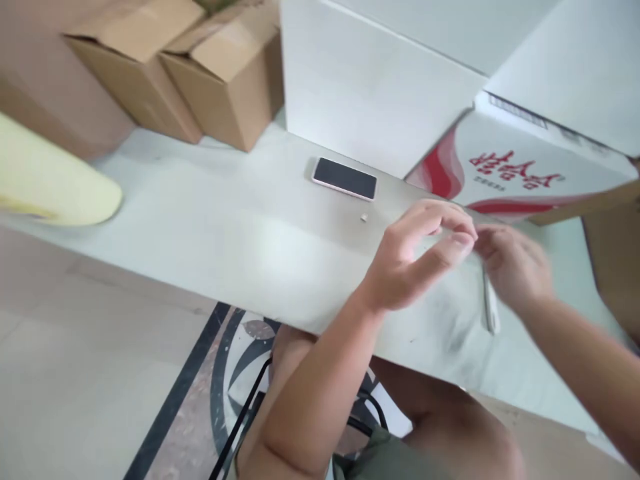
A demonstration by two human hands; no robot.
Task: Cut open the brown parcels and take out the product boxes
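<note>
My left hand (420, 257) is raised over the table, its thumb and fingers brought together in a pinch. Fingertips of my right hand (517, 267) meet it there, also pinched and a little blurred. Whatever lies between the fingers is too small or hidden to make out. Below my right hand is a slim white stick-like object (492, 310), its upper end covered by the hand. To the left of my hands a phone (345, 179) with a dark screen lies on the table, and a tiny white piece (364, 217) sits just in front of it.
Along the back of the pale table (200, 220) stand brown cardboard boxes (220, 87), a big white box (370, 80) and a red-and-white printed carton (520, 167). A pale yellow rounded object (60, 173) is at the left. My legs are under the front edge.
</note>
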